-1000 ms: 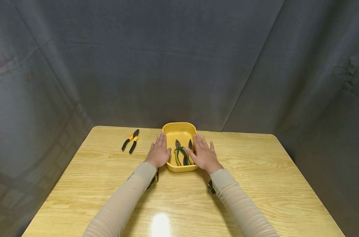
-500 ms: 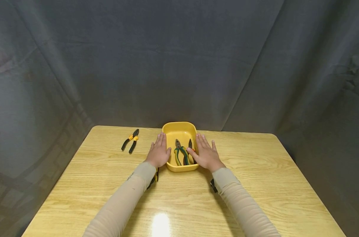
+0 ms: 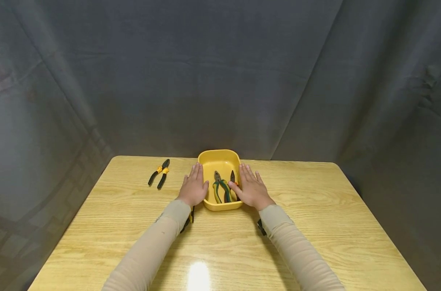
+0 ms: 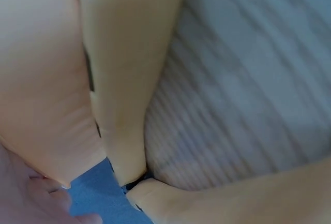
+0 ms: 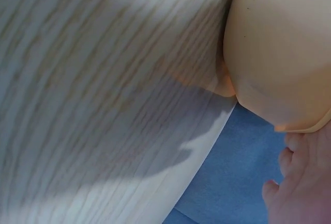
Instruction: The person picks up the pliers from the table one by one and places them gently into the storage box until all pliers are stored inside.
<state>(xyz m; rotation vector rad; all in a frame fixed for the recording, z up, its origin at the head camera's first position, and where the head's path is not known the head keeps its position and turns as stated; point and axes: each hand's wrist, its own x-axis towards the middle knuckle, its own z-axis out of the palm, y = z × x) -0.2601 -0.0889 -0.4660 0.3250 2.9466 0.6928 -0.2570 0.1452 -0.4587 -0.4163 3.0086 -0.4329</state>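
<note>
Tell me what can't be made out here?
- Second pliers in the yellow tray: head view, handles hidden by the right hand.
- Left hand: head view, too small to tell whether it touches the tray.
- Wrist views: blurred, only wood grain and tray wall.

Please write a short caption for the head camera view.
Two flat hands, left hand and right hand, flank a yellow tray holding pliers.
</note>
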